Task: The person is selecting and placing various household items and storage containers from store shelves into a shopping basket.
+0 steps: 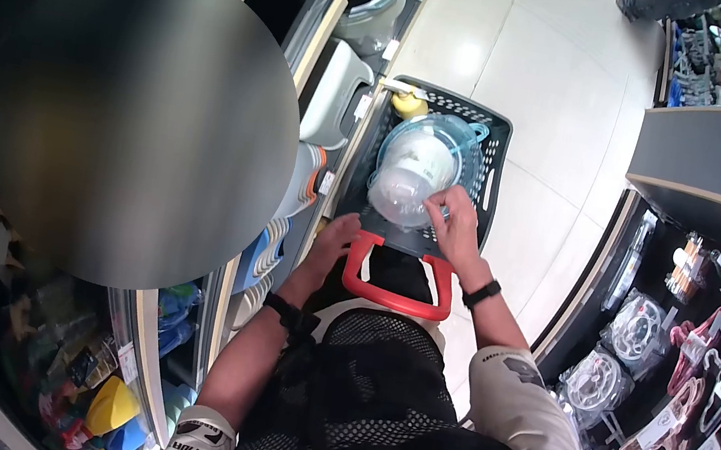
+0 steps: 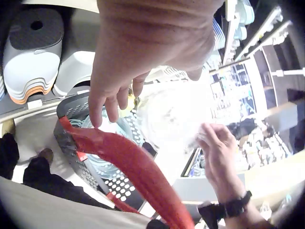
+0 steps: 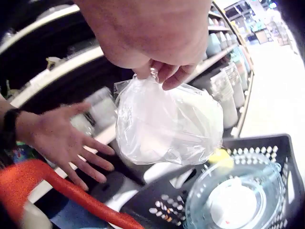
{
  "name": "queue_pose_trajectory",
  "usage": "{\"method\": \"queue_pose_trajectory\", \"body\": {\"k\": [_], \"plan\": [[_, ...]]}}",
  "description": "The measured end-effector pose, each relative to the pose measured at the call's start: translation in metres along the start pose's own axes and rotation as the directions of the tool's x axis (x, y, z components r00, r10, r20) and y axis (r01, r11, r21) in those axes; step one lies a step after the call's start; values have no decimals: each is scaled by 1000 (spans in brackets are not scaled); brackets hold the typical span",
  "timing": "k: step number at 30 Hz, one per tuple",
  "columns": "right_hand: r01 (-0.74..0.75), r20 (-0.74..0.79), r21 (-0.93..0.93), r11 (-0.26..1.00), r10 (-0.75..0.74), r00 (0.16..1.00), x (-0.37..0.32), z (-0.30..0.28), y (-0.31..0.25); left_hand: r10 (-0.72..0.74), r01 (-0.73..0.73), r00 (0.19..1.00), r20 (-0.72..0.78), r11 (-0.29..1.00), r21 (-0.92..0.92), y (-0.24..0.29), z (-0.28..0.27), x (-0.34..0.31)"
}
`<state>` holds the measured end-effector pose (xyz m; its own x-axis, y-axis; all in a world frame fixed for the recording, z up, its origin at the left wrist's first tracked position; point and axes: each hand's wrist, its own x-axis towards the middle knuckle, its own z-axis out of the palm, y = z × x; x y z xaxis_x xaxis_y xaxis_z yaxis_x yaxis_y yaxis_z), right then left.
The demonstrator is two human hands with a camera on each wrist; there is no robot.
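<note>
My right hand (image 1: 458, 227) pinches the gathered top of a clear plastic bag (image 3: 169, 121) holding something whitish and rounded; the bag hangs over the near part of a dark perforated basket (image 1: 495, 186). My left hand (image 3: 64, 140), fingers spread and holding nothing, is beside the basket's red handle (image 1: 395, 303); whether it touches the handle cannot be told. Inside the basket are a clear bluish round container (image 3: 271, 191) with a white round piece (image 3: 233, 204) in it, and a yellow item (image 1: 409, 105) at the far left corner.
Shelves with stacked grey-white stools (image 1: 336, 95) and tubs (image 1: 371, 22) run along the left. On the right hang packaged hangers (image 1: 683, 403) beside a grey panel (image 1: 704, 154). Pale floor tiles (image 1: 554, 95) stretch ahead, with a person's dark shoe (image 1: 640, 7) at the top.
</note>
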<state>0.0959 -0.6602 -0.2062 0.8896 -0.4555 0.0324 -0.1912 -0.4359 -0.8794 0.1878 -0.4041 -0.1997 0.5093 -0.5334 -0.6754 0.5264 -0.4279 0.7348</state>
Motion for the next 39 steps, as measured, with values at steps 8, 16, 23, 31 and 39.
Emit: {"method": "queue_pose_trajectory", "body": {"k": [8,16,23,31,39], "plan": [[504,152,143,852,-523,839,-37,-35,-137,227,231,833,504,686,-690,55,-27,-33],[-40,220,549,835,-99,970,-20,-40,-138,393,-304,911,127,847,-436,92,-40,-67],[-689,610,560,460,334,719,16,-33,-135,503,-508,862,71,850,139,125,-31,-85],[-530,476,807,262,243,845,26,-1,-122,557,-508,828,-65,794,335,110,-39,-88],[-331,223,853,402,292,930,139,17,-116,375,-373,925,59,868,326,59,-32,-90]]}}
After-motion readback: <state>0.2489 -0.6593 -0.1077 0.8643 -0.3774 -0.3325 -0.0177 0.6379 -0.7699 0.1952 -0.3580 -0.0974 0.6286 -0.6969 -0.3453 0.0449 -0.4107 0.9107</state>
